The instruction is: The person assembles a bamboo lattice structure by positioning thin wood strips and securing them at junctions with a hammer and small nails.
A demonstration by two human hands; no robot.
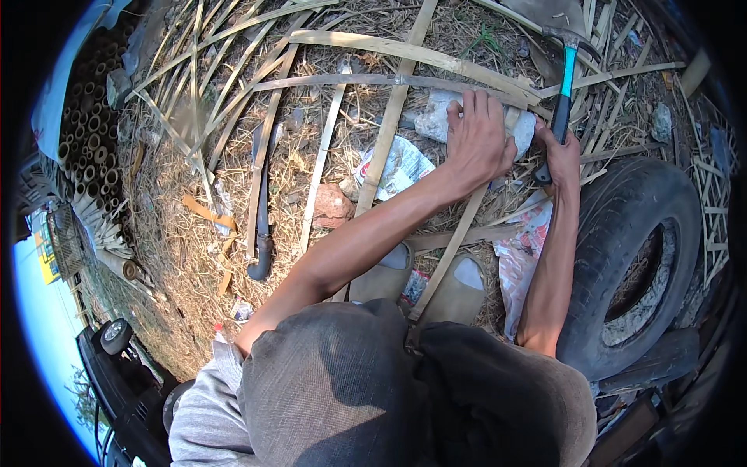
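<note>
My right hand [563,158] is closed round the black lower handle of a claw hammer [569,68], teal higher up. The hammer's metal head points away from me. My left hand [478,140] has its fingers bent over a narrow bamboo strip [342,80] that crosses several other strips. A pale stone block [436,117] lies under the strips beside this hand. What is beneath the left palm is hidden. A wider bamboo strip [436,57] runs just beyond, and a long lengthwise strip [387,136] crosses both.
A tire [634,257] stands at my right. Left of my feet lies a machete [261,210] with a dark handle. A reddish rock [333,206], a crumpled wrapper [397,167] and a plastic sheet [523,251] lie on straw. Bamboo poles [92,140] are stacked far left.
</note>
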